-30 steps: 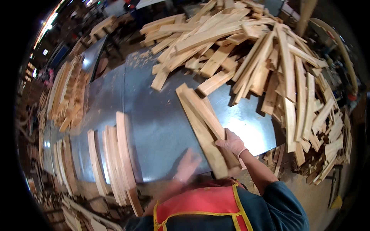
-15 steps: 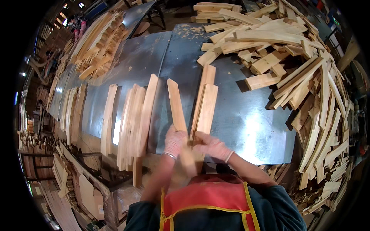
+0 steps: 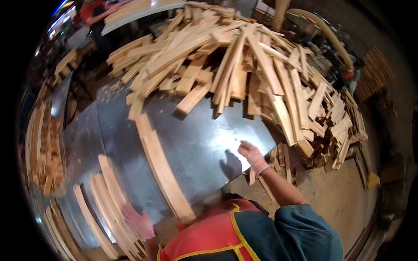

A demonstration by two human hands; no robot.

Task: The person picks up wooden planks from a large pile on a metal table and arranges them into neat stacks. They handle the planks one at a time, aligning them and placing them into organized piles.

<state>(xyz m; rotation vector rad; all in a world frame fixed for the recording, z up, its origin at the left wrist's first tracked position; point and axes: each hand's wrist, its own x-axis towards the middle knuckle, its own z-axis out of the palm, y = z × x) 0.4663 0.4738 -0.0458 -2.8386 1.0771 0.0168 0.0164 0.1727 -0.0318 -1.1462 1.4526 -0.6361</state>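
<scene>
My left hand (image 3: pixel 138 221), in a pale pink work glove, lies with fingers apart against the right side of a row of wooden slats (image 3: pixel 101 191) at lower left. It does not grip them. My right hand (image 3: pixel 251 157), gloved alike, hovers over the right part of the metal table (image 3: pixel 196 143), empty, its fingers loosely stretched toward the wood pile. Between my hands, two curved wooden boards (image 3: pixel 163 167) lie side by side, their near ends by my red apron (image 3: pixel 204 235).
A large jumbled heap of wooden boards (image 3: pixel 191 78) covers the table's far and right side. More slats (image 3: pixel 89 217) lie at left, with a stack (image 3: pixel 45 152) beyond. Another person (image 3: pixel 93 17) stands at far left. Loose pieces (image 3: pixel 283 158) lie below the table's right edge.
The view has swung right. My left hand has let go of the board it held and is now by the left row. My right hand has left the middle boards and moved right.
</scene>
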